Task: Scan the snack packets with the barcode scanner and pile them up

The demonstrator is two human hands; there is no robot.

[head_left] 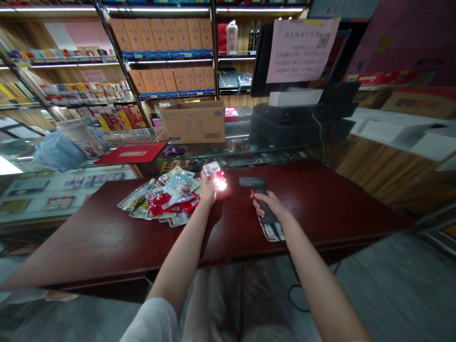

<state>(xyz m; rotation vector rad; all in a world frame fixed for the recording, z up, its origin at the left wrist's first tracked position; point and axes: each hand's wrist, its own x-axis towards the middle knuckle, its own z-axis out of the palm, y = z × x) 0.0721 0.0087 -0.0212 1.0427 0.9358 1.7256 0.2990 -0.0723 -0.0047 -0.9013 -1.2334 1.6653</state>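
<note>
My left hand [208, 188] is closed on a small red-and-white snack packet [213, 168], held up at the right edge of a pile. Bright light from the scanner shines on the packet's lower part. My right hand [270, 205] wraps round the handle of a dark barcode scanner [253, 182], whose head points left at the packet. Beneath the right hand, a flat packet [268, 232] lies near the table's front edge, partly hidden by the handle and cable. Left of my left hand is a heap of mixed snack packets [174, 192], in red, clear and green wrappers.
The dark red table [320, 204] borders a glass counter bearing a cardboard box [194, 122], a red folder [131, 152] and a cup [80, 135] beside blue cloth. A monitor [261, 59] with a paper notice stands at right. The scanner's cable [294, 270] hangs off the front edge.
</note>
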